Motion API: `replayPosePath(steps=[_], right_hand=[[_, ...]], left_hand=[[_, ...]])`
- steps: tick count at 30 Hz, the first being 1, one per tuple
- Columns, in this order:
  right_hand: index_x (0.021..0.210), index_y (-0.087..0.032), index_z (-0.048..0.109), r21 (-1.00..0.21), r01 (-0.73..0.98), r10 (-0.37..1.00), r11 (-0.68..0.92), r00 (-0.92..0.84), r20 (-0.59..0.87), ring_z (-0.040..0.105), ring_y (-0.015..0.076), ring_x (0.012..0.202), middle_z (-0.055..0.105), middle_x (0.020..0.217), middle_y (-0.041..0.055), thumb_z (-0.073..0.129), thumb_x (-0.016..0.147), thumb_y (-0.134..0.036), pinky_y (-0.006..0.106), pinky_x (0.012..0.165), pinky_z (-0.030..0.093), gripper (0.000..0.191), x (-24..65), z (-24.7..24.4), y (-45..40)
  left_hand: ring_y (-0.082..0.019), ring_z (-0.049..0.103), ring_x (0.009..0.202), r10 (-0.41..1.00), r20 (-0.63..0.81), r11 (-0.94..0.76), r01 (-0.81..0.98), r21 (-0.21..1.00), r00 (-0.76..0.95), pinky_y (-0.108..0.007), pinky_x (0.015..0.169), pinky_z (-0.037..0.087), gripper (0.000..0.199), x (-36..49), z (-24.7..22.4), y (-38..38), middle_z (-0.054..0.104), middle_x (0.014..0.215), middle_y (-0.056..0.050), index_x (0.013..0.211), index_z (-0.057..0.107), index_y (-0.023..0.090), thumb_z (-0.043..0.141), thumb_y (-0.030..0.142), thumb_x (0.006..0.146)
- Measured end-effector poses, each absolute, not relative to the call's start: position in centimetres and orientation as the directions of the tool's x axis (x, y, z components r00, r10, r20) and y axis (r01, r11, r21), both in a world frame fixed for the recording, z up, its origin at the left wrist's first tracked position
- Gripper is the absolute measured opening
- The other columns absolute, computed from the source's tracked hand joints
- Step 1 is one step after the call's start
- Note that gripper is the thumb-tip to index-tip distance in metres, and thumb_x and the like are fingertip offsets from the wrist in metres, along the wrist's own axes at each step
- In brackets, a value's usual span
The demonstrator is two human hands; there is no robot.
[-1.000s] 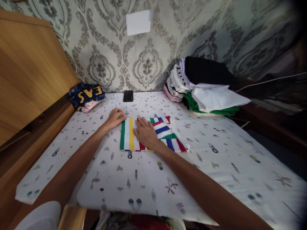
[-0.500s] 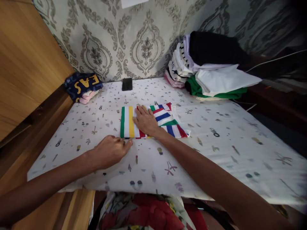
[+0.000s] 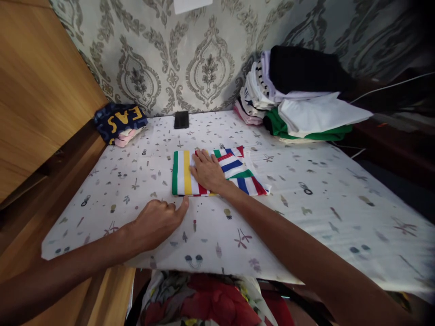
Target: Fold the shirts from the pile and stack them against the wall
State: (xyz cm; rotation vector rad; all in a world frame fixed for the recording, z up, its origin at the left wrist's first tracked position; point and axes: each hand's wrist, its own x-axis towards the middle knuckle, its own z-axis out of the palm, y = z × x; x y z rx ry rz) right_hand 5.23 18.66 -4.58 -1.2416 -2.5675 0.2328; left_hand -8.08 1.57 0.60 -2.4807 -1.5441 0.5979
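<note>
Striped cloth (image 3: 186, 172): lying in folded layers on the patterned worktop (image 3: 220, 235), its long axis running left to right, its straight green-edged end facing left and its angled end spreading right.
Right hand (image 3: 208, 172): resting palm down on the cloth, left of its middle, fingers extending slightly apart and clamping nothing; the forearm is reaching in from the near right, crossing the cloth's near edge.
Left hand (image 3: 156, 222): lying lower and to the left, fingers curling in, one digit pointing at the near edge close to the green end; whether it is pinching fabric, one cannot tell.
Nearer hand: the right is already touching the cloth, which is lying just ahead and to the right of the left.
Far side: a black case (image 3: 181, 120) is lying between a navy bundle (image 3: 122, 120) and a tall clothes pile (image 3: 254, 90).
</note>
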Motion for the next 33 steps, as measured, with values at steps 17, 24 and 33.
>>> replayPosePath(steps=[17,24,33], right_hand=[[0.149,-0.008,0.045,-0.216,0.753,0.784,0.621,-0.599,0.165,0.027,0.0328,0.151,0.036,0.162,0.0172,0.036,0.102,-0.033,0.054,0.122,0.024,0.054,5.2,-4.3,18.4],[0.15,-0.007,0.043,-0.212,0.768,0.796,0.604,-0.593,0.12,0.025,0.0327,0.152,0.033,0.163,0.0176,0.036,0.102,-0.032,0.054,0.123,0.022,0.055,5.1,-3.9,18.4],[0.149,-0.009,0.045,-0.23,0.757,0.791,0.612,-0.589,0.167,0.027,0.0327,0.152,0.036,0.162,0.017,0.037,0.101,-0.033,0.055,0.122,0.023,0.054,5.1,-4.5,18.5]], left_hand=[[-0.02,0.067,0.059,0.952,-0.163,-0.306,0.852,-0.425,0.26,-0.027,0.048,0.038,0.055,-8.4,-0.4,1.6,0.072,0.072,-0.008,0.141,0.05,0.013,0.055,0.009,0.086],[-0.023,0.067,0.055,0.95,-0.229,-0.296,0.854,-0.427,0.214,-0.028,0.045,0.039,0.046,-8.8,1.1,0.2,0.072,0.07,-0.01,0.126,0.059,0.01,0.054,0.003,0.081],[-0.028,0.068,0.097,0.944,0.026,-0.303,0.899,-0.315,0.328,-0.037,0.073,0.054,0.038,-9.7,1.3,1.7,0.071,0.108,-0.015,0.119,0.063,0.017,0.047,0.004,0.087]])
